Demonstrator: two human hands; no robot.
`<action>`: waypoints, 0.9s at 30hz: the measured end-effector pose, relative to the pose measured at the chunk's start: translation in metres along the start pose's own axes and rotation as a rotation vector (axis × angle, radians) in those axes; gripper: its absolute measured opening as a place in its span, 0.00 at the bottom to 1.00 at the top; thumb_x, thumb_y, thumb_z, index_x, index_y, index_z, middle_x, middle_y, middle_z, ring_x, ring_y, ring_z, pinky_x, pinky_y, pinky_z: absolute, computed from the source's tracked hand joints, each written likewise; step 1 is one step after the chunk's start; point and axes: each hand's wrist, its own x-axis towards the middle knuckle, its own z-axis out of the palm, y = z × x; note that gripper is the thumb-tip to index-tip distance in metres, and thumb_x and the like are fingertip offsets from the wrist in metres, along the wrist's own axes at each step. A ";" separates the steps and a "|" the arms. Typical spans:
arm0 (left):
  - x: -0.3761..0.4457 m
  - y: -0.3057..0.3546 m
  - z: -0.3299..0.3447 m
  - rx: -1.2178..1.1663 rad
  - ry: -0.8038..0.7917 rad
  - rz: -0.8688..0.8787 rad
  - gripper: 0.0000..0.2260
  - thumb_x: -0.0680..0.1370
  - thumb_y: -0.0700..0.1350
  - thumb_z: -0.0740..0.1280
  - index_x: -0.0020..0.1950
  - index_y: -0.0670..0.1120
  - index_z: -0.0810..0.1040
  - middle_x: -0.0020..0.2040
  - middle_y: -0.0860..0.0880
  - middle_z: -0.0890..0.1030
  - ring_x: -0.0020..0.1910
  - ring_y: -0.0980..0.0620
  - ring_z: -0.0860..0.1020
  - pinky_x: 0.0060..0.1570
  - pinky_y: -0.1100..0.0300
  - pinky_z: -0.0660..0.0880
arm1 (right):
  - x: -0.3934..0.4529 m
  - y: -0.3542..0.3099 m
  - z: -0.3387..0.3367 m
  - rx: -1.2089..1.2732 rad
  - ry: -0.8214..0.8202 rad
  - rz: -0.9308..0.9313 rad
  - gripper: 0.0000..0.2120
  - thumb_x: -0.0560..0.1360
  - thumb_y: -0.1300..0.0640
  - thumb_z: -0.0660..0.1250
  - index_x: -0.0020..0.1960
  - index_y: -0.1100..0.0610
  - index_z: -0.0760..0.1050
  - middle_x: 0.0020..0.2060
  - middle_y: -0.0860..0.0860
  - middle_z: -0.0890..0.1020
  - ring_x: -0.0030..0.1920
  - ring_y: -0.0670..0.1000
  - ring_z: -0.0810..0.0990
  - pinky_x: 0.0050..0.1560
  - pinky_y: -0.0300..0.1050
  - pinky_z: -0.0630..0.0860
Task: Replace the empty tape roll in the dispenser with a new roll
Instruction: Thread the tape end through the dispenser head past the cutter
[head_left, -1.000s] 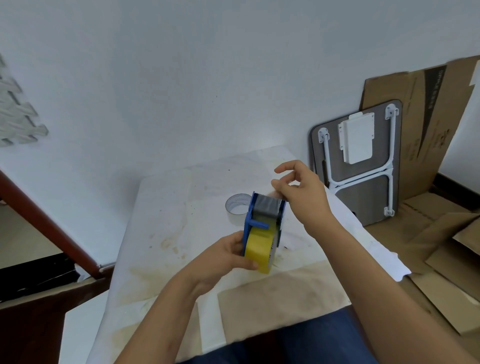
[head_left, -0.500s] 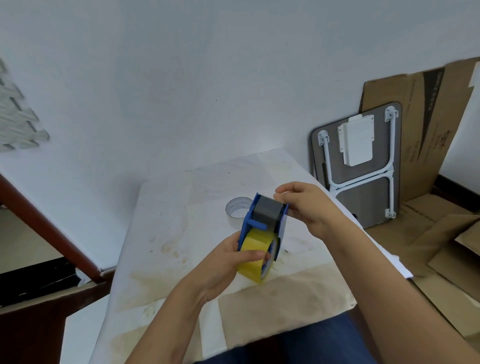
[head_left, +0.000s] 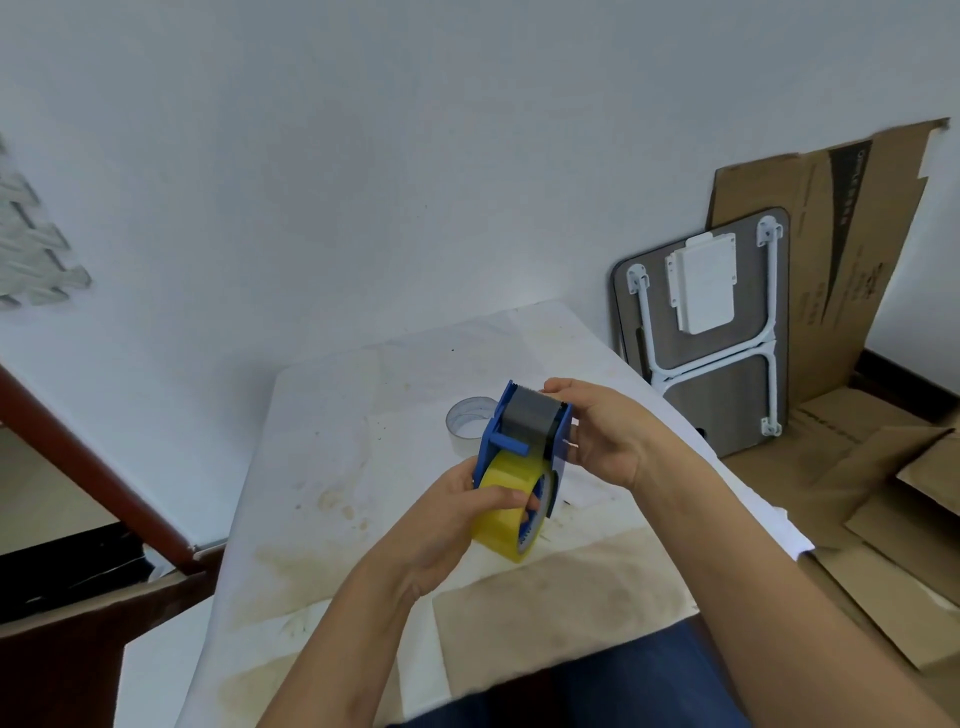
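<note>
The left hand (head_left: 441, 525) is wrapped around the new yellow tape roll (head_left: 506, 512), with the thumb lying across its front. The roll sits in the bottom part of the blue dispenser (head_left: 524, 441), and it looks like it is on the wheel now. The right hand (head_left: 597, 436) is closed on the top right side of the dispenser, next to the grey flap. A moment ago this hand was open and up in the air above the dispenser; now it has come down and grabbed it. So both hands hold the dispenser above the tabletop (head_left: 332, 467), and it is tipped a bit more to the side than before. I think the roll is in, and the next job is to pull the tape end up to the cutting teeth. The old empty roll (head_left: 467, 423) lies on the tabletop just behind the dispenser, so it is already out. Cardboard (head_left: 852, 249) and a folded little table (head_left: 727, 374) lean on the wall, well apart.
</note>
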 end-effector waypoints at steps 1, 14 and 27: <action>0.000 0.000 0.001 -0.007 0.001 -0.003 0.17 0.70 0.40 0.71 0.59 0.43 0.80 0.47 0.47 0.85 0.46 0.51 0.83 0.50 0.56 0.80 | 0.000 0.001 0.001 0.000 0.019 -0.010 0.06 0.76 0.63 0.64 0.43 0.55 0.77 0.38 0.52 0.79 0.39 0.51 0.76 0.37 0.44 0.77; -0.002 0.007 0.002 -0.158 0.035 -0.087 0.12 0.71 0.41 0.73 0.54 0.43 0.83 0.43 0.47 0.85 0.40 0.53 0.83 0.42 0.58 0.80 | 0.000 0.015 0.005 -0.038 -0.022 -0.229 0.18 0.79 0.67 0.53 0.53 0.59 0.82 0.50 0.56 0.85 0.50 0.54 0.82 0.48 0.45 0.80; 0.001 0.014 -0.004 -0.376 0.090 -0.172 0.09 0.69 0.43 0.72 0.48 0.42 0.84 0.42 0.45 0.83 0.37 0.51 0.80 0.48 0.53 0.77 | -0.003 0.027 -0.017 -0.457 -0.395 -0.175 0.40 0.75 0.69 0.66 0.74 0.33 0.58 0.65 0.43 0.78 0.61 0.55 0.80 0.57 0.59 0.79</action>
